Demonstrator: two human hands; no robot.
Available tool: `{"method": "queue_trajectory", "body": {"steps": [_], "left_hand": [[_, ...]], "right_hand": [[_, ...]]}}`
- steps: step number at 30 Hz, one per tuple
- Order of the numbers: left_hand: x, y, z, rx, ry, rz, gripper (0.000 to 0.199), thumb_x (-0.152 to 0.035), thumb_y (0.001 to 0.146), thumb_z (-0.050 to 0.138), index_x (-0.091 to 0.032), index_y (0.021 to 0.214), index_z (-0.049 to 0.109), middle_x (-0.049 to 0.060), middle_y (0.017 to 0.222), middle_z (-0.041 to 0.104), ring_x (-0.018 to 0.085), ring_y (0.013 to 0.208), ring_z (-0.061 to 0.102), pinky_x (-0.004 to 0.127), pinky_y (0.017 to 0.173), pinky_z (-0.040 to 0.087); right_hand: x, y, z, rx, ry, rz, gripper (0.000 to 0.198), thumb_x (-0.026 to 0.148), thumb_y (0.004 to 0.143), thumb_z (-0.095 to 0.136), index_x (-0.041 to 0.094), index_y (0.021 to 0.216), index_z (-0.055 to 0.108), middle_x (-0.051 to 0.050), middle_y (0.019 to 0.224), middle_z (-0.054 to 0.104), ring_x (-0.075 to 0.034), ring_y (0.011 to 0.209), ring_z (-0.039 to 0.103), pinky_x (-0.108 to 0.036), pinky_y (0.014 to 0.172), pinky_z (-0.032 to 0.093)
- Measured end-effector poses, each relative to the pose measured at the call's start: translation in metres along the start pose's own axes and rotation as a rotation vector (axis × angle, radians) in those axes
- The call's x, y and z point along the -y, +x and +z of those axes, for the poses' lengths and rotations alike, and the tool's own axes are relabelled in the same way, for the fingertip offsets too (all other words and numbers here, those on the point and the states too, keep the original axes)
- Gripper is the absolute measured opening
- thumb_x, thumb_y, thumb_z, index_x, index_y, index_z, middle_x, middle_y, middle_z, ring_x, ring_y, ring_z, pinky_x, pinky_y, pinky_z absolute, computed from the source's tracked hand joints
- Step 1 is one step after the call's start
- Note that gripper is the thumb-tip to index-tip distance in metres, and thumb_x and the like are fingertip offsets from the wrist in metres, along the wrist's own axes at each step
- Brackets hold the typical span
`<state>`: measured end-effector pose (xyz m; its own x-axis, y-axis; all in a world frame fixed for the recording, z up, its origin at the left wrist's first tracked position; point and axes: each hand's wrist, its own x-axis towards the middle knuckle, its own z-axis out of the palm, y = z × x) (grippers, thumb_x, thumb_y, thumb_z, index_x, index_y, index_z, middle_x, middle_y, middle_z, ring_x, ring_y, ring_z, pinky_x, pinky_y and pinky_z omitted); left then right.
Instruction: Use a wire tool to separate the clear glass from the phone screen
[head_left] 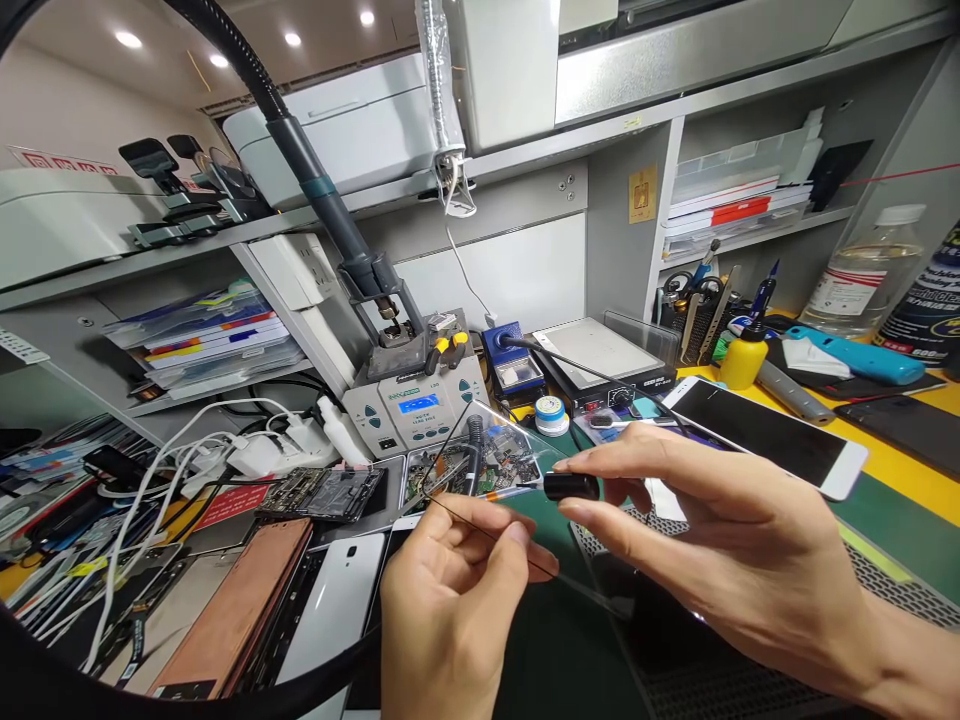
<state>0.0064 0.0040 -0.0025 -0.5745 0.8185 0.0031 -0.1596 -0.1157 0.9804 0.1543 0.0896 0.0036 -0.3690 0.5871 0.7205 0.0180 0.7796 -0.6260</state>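
My left hand [457, 590] pinches a thin clear sheet with a dark edge [487, 455] between thumb and fingers. The sheet is tilted, and the bench shows through it. To its right, my right hand [720, 540] grips a small black cylinder [571, 487] between thumb and index finger, close to the sheet's right side. I cannot tell whether the cylinder touches the sheet. Below both hands lies a green mat [551, 640], with a dark glossy panel on a perforated pad [885, 570] under my right hand.
A soldering station [420, 405] stands at the back, near a hot plate [600, 365]. A white phone [765, 430] lies at right, by a yellow bottle [742, 358]. At left are a white phone back [337, 590], a copper-coloured panel [232, 610], circuit boards and white cables [120, 540].
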Motion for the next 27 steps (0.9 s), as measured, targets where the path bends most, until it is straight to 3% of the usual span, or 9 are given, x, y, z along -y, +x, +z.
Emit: {"method": "queue_trajectory", "body": {"steps": [27], "left_hand": [[-0.0015, 0.0022, -0.0045, -0.018, 0.037, 0.018, 0.022, -0.031, 0.073, 0.08, -0.016, 0.078, 0.065, 0.002, 0.073, 0.072, 0.019, 0.065, 0.073, 0.027, 0.063, 0.06]], "right_hand": [[0.0006, 0.0003, -0.0046, 0.045, -0.08, -0.059, 0.014, 0.011, 0.086, 0.075, 0.016, 0.099, 0.076, -0.001, 0.079, 0.072, -0.009, 0.065, 0.063, -0.021, 0.061, 0.05]]}}
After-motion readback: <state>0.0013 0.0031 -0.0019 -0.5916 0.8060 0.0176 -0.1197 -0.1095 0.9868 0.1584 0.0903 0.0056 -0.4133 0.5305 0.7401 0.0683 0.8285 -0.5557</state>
